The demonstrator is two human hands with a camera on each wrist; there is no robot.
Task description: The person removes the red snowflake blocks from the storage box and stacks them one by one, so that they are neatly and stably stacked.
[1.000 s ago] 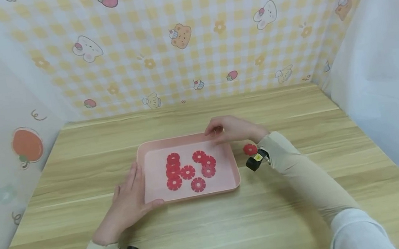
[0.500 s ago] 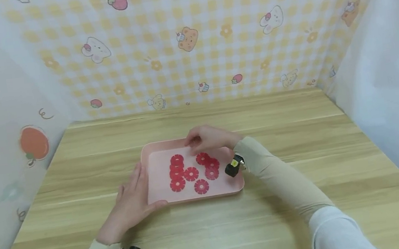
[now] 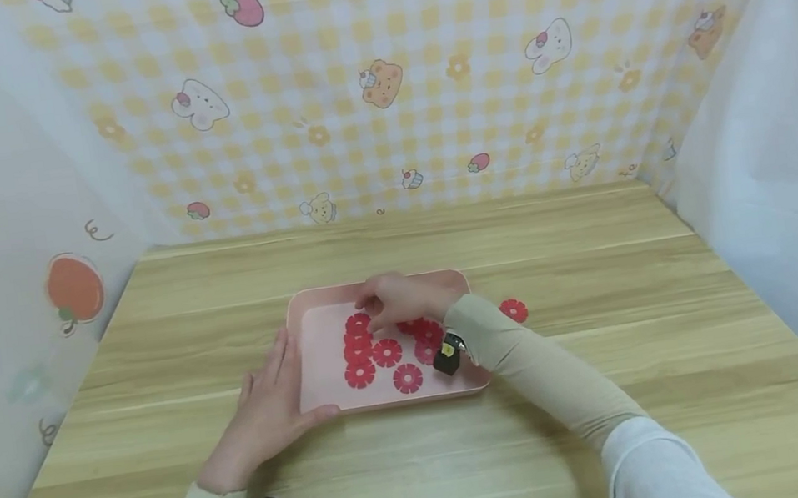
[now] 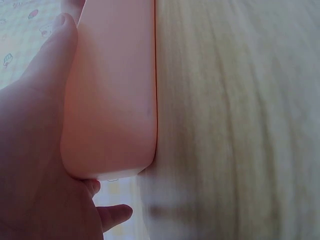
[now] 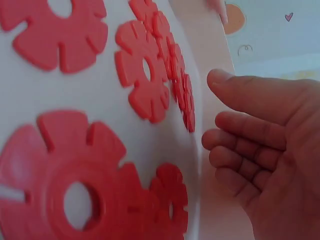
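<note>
Several red, snowflake-shaped plastic discs (image 3: 360, 373), notched round the edge and holed in the middle, lie on the floor of a shallow pink tray (image 3: 313, 319). Some overlap in a row at the left. My left hand (image 3: 266, 393) rests against the tray's front left corner, thumb along the front rim, straight fingers along the left side. Over the back of the tray, beside that row, is my right hand (image 3: 401, 299). In the right wrist view its fingers (image 5: 240, 137) are loosely bent, thumb apart, and no disc shows between them. It covers some discs in the head view.
One more red disc (image 3: 514, 311) lies on the wooden table (image 3: 608, 339) to the right of the tray, close to my right sleeve. A yellow checked cloth (image 3: 311, 42) hangs behind the table, with white sheets (image 3: 775, 174) at both sides.
My right hand has moved left over the tray, from its back right corner to the overlapping discs. My left hand stays at the corner. The head view has shifted slightly.
</note>
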